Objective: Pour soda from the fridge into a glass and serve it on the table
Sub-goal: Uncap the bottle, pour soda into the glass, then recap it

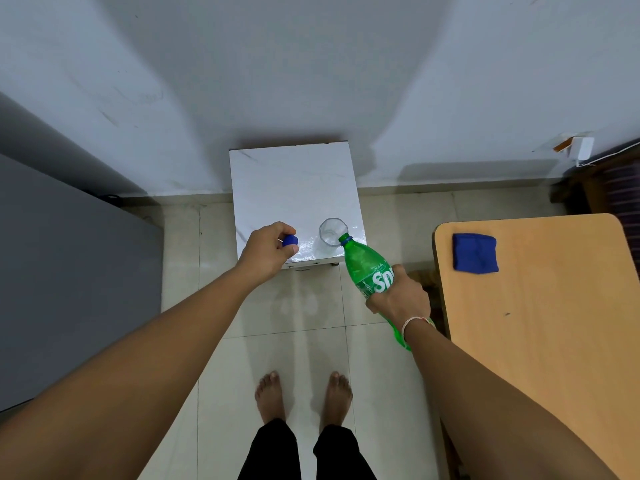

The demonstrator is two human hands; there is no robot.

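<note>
Both hands are busy in the head view: the left hand (268,249) pinches the blue screw cap (290,241), the right hand (398,297) wraps the tilted green plastic soda bottle (367,271) at the clear glass (331,233) on the white marble surface (294,188), so pouring looks underway and serving remains.

The right hand (398,299) covers the middle of the bottle (363,268), hiding most of its label and lower body. The left hand (268,249) half hides the cap (290,241). Whether any soda sits in the glass (330,237) cannot be told. The wooden table (540,341) runs off the right edge.
</note>
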